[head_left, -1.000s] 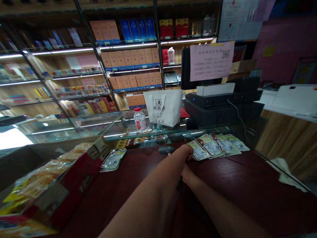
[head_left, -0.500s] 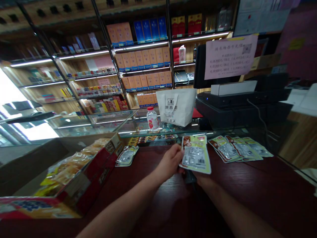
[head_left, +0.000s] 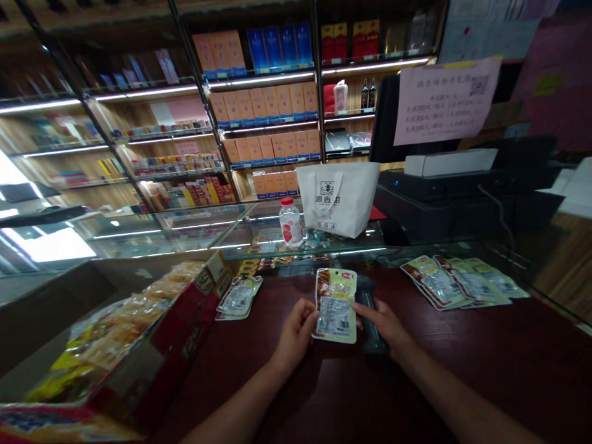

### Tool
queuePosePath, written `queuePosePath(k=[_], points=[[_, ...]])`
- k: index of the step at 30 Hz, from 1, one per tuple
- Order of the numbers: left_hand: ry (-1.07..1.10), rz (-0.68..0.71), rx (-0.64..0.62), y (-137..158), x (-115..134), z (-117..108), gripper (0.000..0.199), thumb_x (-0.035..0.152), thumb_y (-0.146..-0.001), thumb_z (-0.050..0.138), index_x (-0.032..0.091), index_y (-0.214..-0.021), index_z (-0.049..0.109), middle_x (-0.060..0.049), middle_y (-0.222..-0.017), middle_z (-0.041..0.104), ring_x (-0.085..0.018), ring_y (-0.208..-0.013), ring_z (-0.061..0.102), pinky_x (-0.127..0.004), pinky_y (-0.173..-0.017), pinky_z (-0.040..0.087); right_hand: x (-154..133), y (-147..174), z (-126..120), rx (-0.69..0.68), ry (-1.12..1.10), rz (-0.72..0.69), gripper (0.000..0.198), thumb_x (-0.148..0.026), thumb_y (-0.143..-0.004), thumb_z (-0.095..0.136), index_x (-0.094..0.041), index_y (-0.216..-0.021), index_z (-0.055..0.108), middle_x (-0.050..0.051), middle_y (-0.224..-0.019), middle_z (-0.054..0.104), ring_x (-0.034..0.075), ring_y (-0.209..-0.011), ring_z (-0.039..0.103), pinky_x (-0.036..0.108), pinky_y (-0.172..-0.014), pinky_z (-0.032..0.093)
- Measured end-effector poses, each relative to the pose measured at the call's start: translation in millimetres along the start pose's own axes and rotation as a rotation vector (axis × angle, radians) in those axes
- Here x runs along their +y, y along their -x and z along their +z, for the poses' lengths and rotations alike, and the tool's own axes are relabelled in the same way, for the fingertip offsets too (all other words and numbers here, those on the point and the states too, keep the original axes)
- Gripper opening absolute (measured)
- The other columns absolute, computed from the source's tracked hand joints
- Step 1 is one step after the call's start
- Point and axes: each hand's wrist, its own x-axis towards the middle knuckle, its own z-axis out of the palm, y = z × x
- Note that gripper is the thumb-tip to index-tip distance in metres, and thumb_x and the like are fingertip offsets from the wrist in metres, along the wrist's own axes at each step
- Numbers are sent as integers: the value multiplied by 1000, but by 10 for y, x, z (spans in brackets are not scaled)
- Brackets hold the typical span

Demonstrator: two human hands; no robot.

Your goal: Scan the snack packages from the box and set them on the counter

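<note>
Packet (head_left: 336, 305) has slid clear of the scanner (head_left: 373, 339) since half a second ago, and now both show side by side over the counter (head_left: 259, 370).
Left hand (head_left: 300, 324) is pinching the packet's left edge; right hand (head_left: 387, 325) is wrapped round the scanner with a digit at the packet's right edge, can't tell how firmly. Imo sticking to the edges is smart: keep it flat, printed panel uncovered, scanner not crowding it. Open cardboard box (head_left: 171, 339) on the left has clear-wrapped snacks (head_left: 143, 308) piled along its right wall. Small stack (head_left: 239, 297) of similar packets just beside it, bigger fan of packets (head_left: 456, 283) over on the right. Further back, a red-capped bottle (head_left: 290, 225) stands beside a white bag (head_left: 340, 200), insides hidden. Behind those, shelves of orange boxes (head_left: 277, 102).
</note>
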Motion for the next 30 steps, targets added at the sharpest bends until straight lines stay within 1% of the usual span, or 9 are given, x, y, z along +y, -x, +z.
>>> queuePosePath(k=[3, 5, 7, 11, 14, 19, 21, 27, 30], points=[[175, -126, -66, 6, 6, -43, 37, 49, -72, 73, 18, -80, 55, 2, -67, 64, -10, -54, 55, -20, -54, 42, 23, 3, -8, 8, 31, -1, 49, -52, -60, 87, -15, -81, 64, -2, -51, 61, 12, -45, 53, 21, -45, 42], [217, -174, -51, 3, 21, -91, 37, 47, -69, 77, 16, -80, 59, 0, -68, 67, -11, -57, 58, -21, -58, 45, 27, 9, -5, 1, 52, -22, 47, -54, -63, 85, -15, -80, 63, -2, -51, 61, 13, -45, 53, 22, -46, 42], [217, -155, 26, -23, 34, -161, 35, 46, -69, 77, 16, -78, 60, 0, -66, 68, -11, -57, 59, -20, -58, 45, 16, 19, 0, -7, 76, -47, 49, -56, -64, 84, -15, -82, 63, -1, -55, 62, 13, -46, 53, 22, -46, 42], [200, -24, 265, -135, 12, -347, 31, 42, -68, 78, 16, -76, 62, 1, -64, 67, -12, -59, 60, -20, -59, 45, -46, 62, 16, -9, 128, -71, 55, -62, -69, 78, -15, -96, 64, 1, -70, 66, 14, -51, 56, 23, -47, 43], [209, -6, 373, -211, -57, -459, 31, 42, -68, 78, 16, -79, 65, -1, -67, 69, -13, -62, 62, -21, -59, 46, -86, 127, 45, 7, 171, -75, 53, -63, -77, 70, -16, -99, 64, 1, -72, 65, 14, -53, 57, 25, -50, 44], [167, -5, 464, -261, -194, -557, 31, 41, -68, 77, 15, -79, 67, -2, -72, 70, -13, -61, 60, -20, -57, 44, -79, 267, 122, -2, 478, -178, 42, -60, -86, 57, -19, -80, 63, 0, -59, 62, 17, -54, 56, 28, -56, 43], [136, 11, 490, -271, -231, -587, 29, 40, -69, 76, 15, -79, 67, -2, -73, 69, -13, -62, 60, -21, -58, 44, -58, 310, 147, -17, 571, -206, 38, -56, -88, 55, -20, -77, 61, -1, -57, 60, 18, -54, 56, 29, -56, 41], [67, -5, 504, -288, -218, -619, 26, 39, -71, 73, 15, -80, 69, -4, -75, 70, -14, -65, 61, -23, -62, 46, 21, 330, 140, -31, 645, -168, 33, -53, -87, 56, -21, -85, 62, 0, -64, 62, 20, -59, 58, 29, -58, 44], [45, -24, 490, -286, -173, -601, 26, 39, -71, 73, 15, -80, 70, -5, -78, 72, -16, -70, 64, -24, -65, 47, 33, 319, 119, -4, 658, -168, 33, -54, -83, 61, -22, -82, 64, 1, -63, 62, 22, -58, 58, 30, -58, 45]])
